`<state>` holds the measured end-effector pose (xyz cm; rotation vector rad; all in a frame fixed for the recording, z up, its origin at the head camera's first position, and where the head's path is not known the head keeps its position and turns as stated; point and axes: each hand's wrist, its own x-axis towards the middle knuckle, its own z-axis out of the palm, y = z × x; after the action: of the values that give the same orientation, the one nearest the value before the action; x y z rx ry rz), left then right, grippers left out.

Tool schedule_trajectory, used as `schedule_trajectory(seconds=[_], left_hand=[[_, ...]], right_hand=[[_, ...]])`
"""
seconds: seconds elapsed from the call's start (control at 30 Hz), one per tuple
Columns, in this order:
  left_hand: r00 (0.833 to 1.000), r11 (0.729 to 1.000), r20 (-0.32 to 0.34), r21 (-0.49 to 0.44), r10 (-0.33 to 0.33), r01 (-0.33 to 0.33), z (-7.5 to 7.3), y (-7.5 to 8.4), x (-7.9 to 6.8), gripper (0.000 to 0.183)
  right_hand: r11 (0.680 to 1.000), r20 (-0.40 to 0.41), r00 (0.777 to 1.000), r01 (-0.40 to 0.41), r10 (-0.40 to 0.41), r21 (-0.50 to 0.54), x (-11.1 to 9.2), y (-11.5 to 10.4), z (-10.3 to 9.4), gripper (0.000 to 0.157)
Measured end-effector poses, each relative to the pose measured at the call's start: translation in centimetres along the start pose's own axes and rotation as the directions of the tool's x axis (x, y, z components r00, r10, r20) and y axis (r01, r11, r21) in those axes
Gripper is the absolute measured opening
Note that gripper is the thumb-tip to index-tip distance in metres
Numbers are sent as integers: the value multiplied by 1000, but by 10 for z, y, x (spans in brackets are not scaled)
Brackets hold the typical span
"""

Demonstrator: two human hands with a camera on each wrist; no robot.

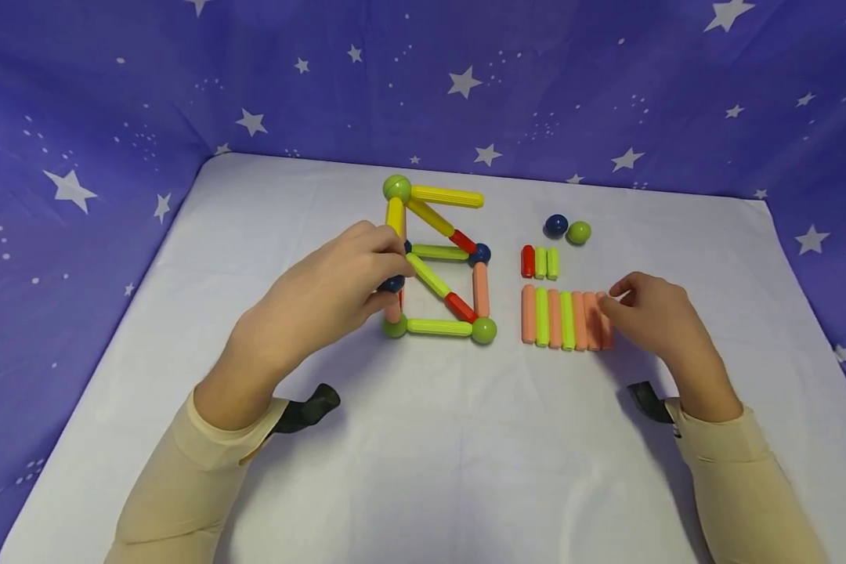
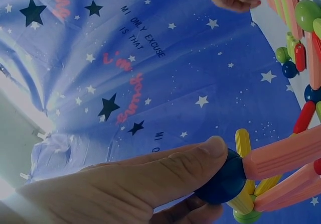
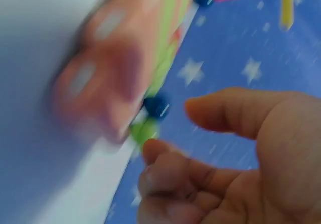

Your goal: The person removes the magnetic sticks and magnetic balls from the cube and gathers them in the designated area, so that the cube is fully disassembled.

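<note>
My left hand (image 1: 317, 290) pinches a dark blue ball (image 2: 224, 180) between thumb and fingers. A pink rod (image 2: 281, 151) joins that ball, part of a standing frame of magnetic rods and balls. In the head view this frame shows green balls (image 1: 484, 330), yellow rods (image 1: 447, 197), light green rods (image 1: 439, 327) and a pink rod (image 1: 481, 290) on the right side; my left hand covers part of its left side. My right hand (image 1: 652, 313) hovers at the right end of a row of pink and light green rods (image 1: 554, 319). Its thumb and fingers are apart, holding nothing in the right wrist view.
Behind the row lie a short red rod (image 1: 528, 262) and two short light green rods (image 1: 547, 263). Farther back are a loose blue ball (image 1: 556, 225) and a green ball (image 1: 580, 232). A star-patterned purple cloth (image 1: 423, 94) borders the white table (image 1: 423, 462).
</note>
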<state>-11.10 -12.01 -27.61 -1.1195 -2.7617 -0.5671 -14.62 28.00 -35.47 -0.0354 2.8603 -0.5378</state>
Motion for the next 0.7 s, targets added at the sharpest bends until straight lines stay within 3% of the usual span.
schedule_trajectory(seconds=[0.13, 0.23, 0.3, 0.47, 0.57, 0.7], left_hand=[[1000, 1000, 8, -1, -7, 7, -2, 1, 0, 32], [1000, 1000, 13, -5, -10, 10, -2, 1, 0, 32], [1000, 1000, 10, -9, -7, 7, -3, 1, 0, 32], [1000, 1000, 4, -8, 2, -2, -3, 0, 0, 31], [1000, 1000, 7, -6, 7, -7, -2, 1, 0, 31], [1000, 1000, -4, -15, 13, -13, -2, 1, 0, 30]], right_hand=[[990, -37, 991, 130, -128, 48, -4, -42, 4, 33], [966, -98, 968, 242, -233, 91, -2, -74, 8, 27], [936, -175, 934, 334, -312, 114, 4, -95, 9, 26], [827, -343, 797, 555, -497, 92, 32, -144, 8, 40], [804, -346, 764, 593, -544, 47, 49, -165, 12, 48], [799, -369, 744, 601, -557, 6, 59, -178, 20, 39]])
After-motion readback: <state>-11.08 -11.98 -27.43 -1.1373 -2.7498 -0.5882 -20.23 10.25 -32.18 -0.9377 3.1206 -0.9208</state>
